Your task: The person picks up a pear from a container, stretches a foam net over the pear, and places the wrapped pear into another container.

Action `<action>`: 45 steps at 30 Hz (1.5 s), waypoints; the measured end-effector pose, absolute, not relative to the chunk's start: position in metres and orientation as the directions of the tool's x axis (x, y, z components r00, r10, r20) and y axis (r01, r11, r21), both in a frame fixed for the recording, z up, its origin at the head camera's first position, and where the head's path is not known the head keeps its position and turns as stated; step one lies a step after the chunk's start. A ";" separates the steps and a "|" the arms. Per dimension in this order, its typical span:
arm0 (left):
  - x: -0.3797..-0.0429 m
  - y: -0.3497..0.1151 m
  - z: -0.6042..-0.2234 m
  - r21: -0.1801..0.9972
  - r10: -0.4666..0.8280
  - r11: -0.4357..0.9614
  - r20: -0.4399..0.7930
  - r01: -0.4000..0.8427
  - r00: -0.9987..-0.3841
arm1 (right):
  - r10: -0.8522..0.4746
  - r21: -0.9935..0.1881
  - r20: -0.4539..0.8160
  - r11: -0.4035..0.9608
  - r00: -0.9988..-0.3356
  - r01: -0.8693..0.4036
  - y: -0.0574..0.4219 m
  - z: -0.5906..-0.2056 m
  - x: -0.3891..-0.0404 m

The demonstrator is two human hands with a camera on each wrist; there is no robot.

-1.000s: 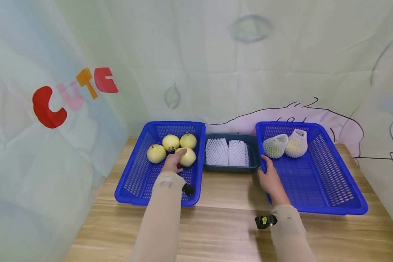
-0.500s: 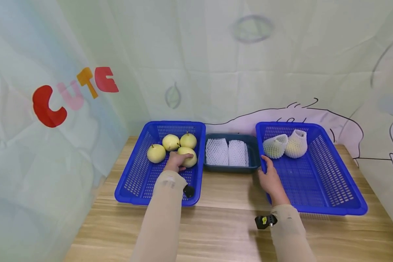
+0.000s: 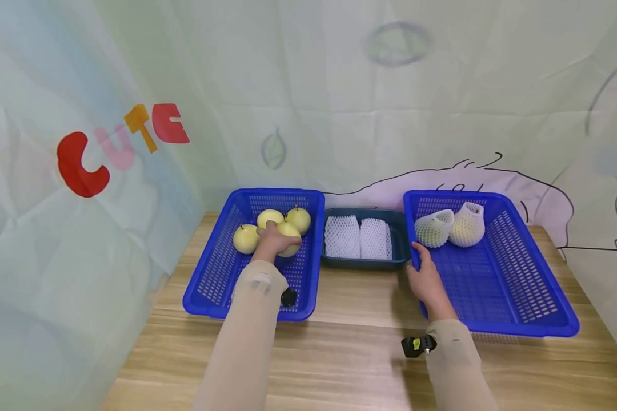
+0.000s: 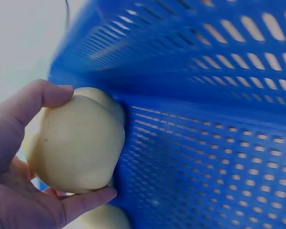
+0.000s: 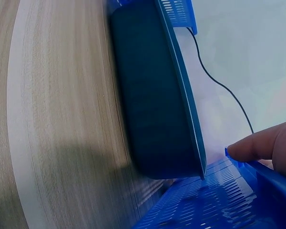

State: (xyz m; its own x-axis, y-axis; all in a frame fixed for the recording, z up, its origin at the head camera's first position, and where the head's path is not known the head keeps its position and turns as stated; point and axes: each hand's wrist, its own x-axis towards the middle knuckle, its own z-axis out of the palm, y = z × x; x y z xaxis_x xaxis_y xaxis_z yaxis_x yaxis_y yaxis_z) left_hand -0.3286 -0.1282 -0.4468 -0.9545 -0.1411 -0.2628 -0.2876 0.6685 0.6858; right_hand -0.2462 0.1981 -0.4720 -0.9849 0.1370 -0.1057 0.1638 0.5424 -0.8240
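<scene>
In the left blue basket [image 3: 197, 297], my left hand [image 3: 271, 241] grips a pale yellow pear [image 4: 78, 143], thumb on one side and fingers curled on the other. Close around it in the head view sit other pears: one at the left [image 3: 245, 238], one behind [image 3: 269, 218] and one at the back right [image 3: 299, 220]. My right hand [image 3: 428, 282] holds the left rim of the right blue basket [image 3: 535, 328]. In the right wrist view a finger [image 5: 257, 144] lies over that rim; the other fingers are mostly hidden. Two pears in white foam nets [image 3: 434, 229] [image 3: 467, 225] lie at this basket's back left.
Between the baskets stands a dark green tray [image 3: 365, 264] with white foam nets [image 3: 342, 237] in two piles. Wooden tabletop [image 3: 355, 342] stretches in front. A printed curtain [image 3: 339, 114] hangs close behind the baskets and along the left side.
My left hand has closed more fully around the pear and shifted it slightly left and back, against the other pears. My right hand has stayed at the basket rim.
</scene>
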 end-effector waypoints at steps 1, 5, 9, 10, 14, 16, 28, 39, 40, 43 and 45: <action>-0.329 -0.128 -0.443 0.698 -0.145 0.660 -0.245 -0.278 -0.959 | 0.136 -0.824 -0.105 0.543 -0.985 0.163 0.198 -0.472 -0.246; -0.331 -0.124 -0.430 0.730 -0.132 0.649 -0.170 -0.215 -0.977 | 0.135 -0.828 -0.096 0.539 -0.986 0.154 0.199 -0.473 -0.247; -0.329 -0.119 -0.418 0.764 -0.113 0.622 -0.131 -0.173 -0.985 | 0.138 -0.832 -0.097 0.533 -0.986 0.156 0.200 -0.473 -0.247; -0.327 -0.117 -0.416 0.772 -0.113 0.613 -0.122 -0.165 -0.986 | 0.138 -0.832 -0.102 0.530 -0.985 0.160 0.200 -0.473 -0.247; -0.318 -0.107 -0.411 0.818 -0.140 0.551 -0.102 -0.163 -0.985 | 0.141 -0.832 -0.124 0.525 -0.982 0.181 0.200 -0.474 -0.247; -0.311 -0.101 -0.409 0.844 -0.160 0.510 -0.096 -0.165 -0.983 | 0.143 -0.832 -0.133 0.521 -0.981 0.189 0.199 -0.474 -0.247; -0.272 -0.068 -0.419 0.942 -0.237 0.334 0.076 -0.008 -0.968 | 0.141 -0.825 -0.163 0.524 -0.977 0.213 0.198 -0.474 -0.249; -0.254 -0.041 -0.432 0.936 -0.191 0.335 0.177 0.105 -0.966 | 0.128 -0.832 -0.152 0.518 -0.980 0.197 0.199 -0.473 -0.248; -0.252 -0.039 -0.432 0.935 -0.178 0.339 0.173 0.105 -0.969 | 0.129 -0.832 -0.152 0.519 -0.980 0.197 0.199 -0.473 -0.249; -0.247 -0.031 -0.432 0.930 -0.133 0.349 0.170 0.114 -0.976 | 0.130 -0.830 -0.147 0.522 -0.980 0.194 0.199 -0.473 -0.249; -0.245 -0.027 -0.431 0.924 -0.103 0.359 0.181 0.133 -0.978 | 0.131 -0.832 -0.138 0.523 -0.982 0.186 0.199 -0.473 -0.249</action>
State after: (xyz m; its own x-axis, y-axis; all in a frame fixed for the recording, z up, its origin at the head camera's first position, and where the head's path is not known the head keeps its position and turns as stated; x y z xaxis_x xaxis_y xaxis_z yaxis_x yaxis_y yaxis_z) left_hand -0.2454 -0.0272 -0.4312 -0.9782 -0.1027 0.1807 0.1329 0.3590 0.9238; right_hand -0.2494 0.1990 -0.4732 -0.9818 0.1308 -0.1375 0.1862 0.5227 -0.8319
